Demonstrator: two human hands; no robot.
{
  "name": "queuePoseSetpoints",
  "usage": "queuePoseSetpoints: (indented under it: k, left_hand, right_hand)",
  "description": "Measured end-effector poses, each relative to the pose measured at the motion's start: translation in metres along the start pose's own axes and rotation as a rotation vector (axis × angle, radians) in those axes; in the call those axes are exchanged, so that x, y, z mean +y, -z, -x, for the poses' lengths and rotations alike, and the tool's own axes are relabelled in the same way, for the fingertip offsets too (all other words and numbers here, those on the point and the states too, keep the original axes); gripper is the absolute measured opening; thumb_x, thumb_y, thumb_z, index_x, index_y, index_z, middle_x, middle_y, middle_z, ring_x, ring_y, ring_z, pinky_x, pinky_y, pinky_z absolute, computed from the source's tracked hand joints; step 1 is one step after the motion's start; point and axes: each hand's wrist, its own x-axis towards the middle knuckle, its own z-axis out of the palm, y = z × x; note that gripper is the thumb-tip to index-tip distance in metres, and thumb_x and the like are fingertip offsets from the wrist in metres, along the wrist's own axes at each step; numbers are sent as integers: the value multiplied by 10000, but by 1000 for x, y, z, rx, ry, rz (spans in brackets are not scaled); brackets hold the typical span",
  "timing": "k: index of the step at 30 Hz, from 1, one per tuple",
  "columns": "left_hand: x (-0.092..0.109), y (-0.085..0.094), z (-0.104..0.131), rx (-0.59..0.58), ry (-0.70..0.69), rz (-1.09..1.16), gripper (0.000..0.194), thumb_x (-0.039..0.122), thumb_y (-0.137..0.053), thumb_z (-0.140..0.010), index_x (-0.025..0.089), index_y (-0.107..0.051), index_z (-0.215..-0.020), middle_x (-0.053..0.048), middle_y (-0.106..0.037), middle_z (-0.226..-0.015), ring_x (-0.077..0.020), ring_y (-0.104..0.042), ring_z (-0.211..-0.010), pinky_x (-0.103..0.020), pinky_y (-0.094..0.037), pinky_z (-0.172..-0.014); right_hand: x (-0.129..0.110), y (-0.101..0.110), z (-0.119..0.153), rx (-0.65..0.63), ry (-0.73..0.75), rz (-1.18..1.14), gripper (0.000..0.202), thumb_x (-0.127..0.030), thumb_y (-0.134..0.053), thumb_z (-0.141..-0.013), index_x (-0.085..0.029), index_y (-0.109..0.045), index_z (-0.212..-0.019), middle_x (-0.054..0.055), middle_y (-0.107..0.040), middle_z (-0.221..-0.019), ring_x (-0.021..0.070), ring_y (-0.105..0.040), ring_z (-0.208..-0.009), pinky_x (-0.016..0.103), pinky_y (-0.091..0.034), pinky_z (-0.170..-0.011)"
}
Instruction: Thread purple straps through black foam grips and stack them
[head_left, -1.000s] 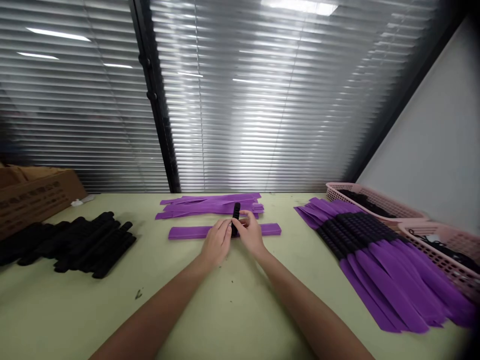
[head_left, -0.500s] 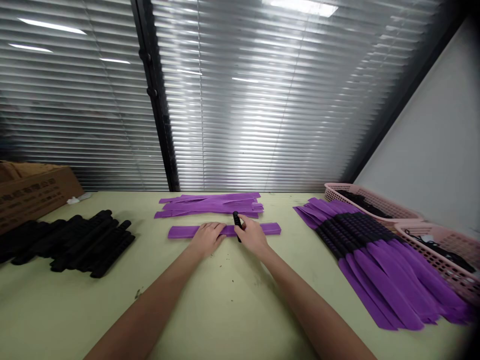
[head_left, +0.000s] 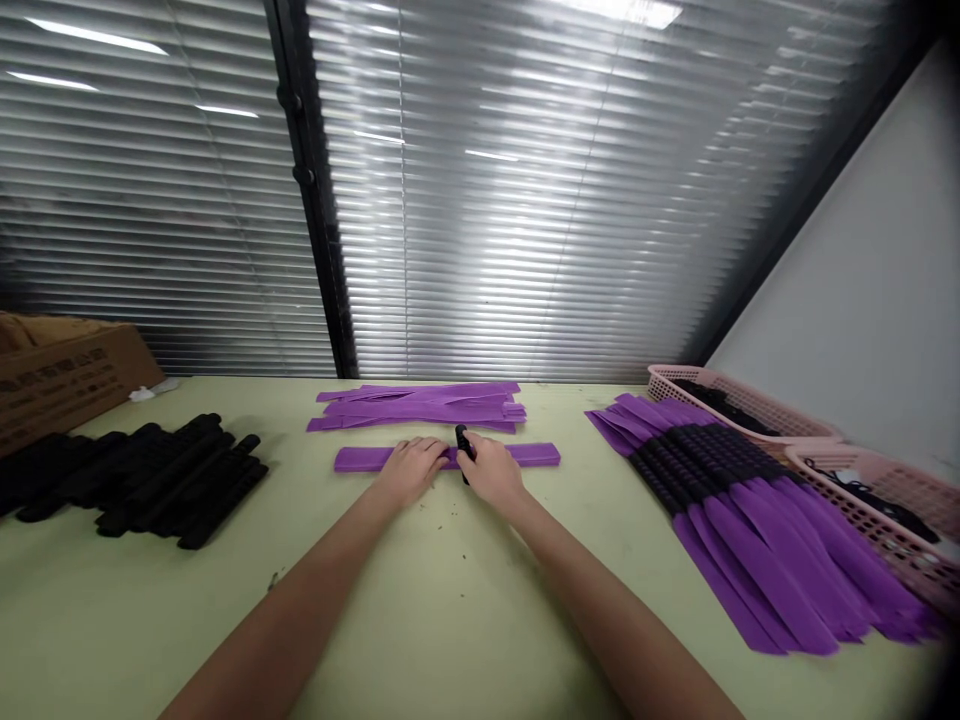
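A flat purple strip point(head_left: 536, 455) lies crosswise on the table in front of me. My left hand point(head_left: 411, 470) rests on its left half, fingers curled over and pressing it down. Just right of the strip's middle, my right hand point(head_left: 491, 468) is closed on a black ribbed rod point(head_left: 462, 438), held roughly upright across the strip. The rod's lower part is mostly behind my fingers. I cannot tell whether the rod touches the strip or is fixed to it. Behind them sits a pile of loose purple strips point(head_left: 427, 405).
Black ribbed rods point(head_left: 165, 475) are heaped at the left, by a cardboard box point(head_left: 82, 375). On the right lie purple strips with black middles point(head_left: 757, 515). Pink baskets point(head_left: 817, 435) holding black items stand along the right wall. Window blinds point(head_left: 480, 220) rise behind the table point(head_left: 450, 620).
My right hand and the black rod have shifted slightly left, closer to my left hand. The left hand stays on the strip. The whole view has tipped a little.
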Motion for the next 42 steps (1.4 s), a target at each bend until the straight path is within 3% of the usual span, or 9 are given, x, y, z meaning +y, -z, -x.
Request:
queuePoseSetpoints:
  k: [8,17,25,31,42]
  left_hand:
    - [-2,2,-1,-24,-9,-3,260,337,-404,-947,280,-593,-1117,-48,-645,-1137,-230,-554,-1055,-343,-378,-874]
    - [-9,0,-2,-27,-31,50,280,386,-407,-941,308,-607,-1120,-39,-652,-1123,-215,-561,-1044,-323,-399,-855]
    - [-12,-1,-1,-8,-36,71,302,408,-408,-937,305,-644,-1095,-29,-660,-1125,-223,-560,-1040,-341,-411,-877]
    - [-14,-2,-1,0,-29,99,337,431,-404,-935,305,-641,-1139,-28,-658,-1148,-223,-558,-1069,-358,-418,-918]
    - [-16,-6,-2,1,-27,115,338,424,-421,-934,307,-640,-1164,-9,-652,-1194,-216,-552,-1106,-381,-391,-988]
  right_hand:
    - [-3,-3,-1,-15,4,45,309,-329,-439,-877,-278,-602,-1135,68,-687,-926,234,-638,-791,292,-414,-600]
    - [-7,-4,-3,-49,-1,117,301,-417,-478,-863,-274,-595,-1100,83,-675,-917,258,-639,-820,323,-436,-640]
    - [6,-2,-14,-37,-42,1,335,-308,-560,-781,-263,-633,-1106,79,-681,-916,239,-624,-793,277,-399,-589]
    - [36,10,-19,-23,-87,-37,320,-275,-586,-755,-240,-662,-1064,49,-685,-849,189,-598,-710,251,-382,-584]
    - [132,49,-13,72,-222,-35,238,-289,-580,-722,-221,-646,-941,-8,-604,-668,159,-534,-644,236,-324,-582]
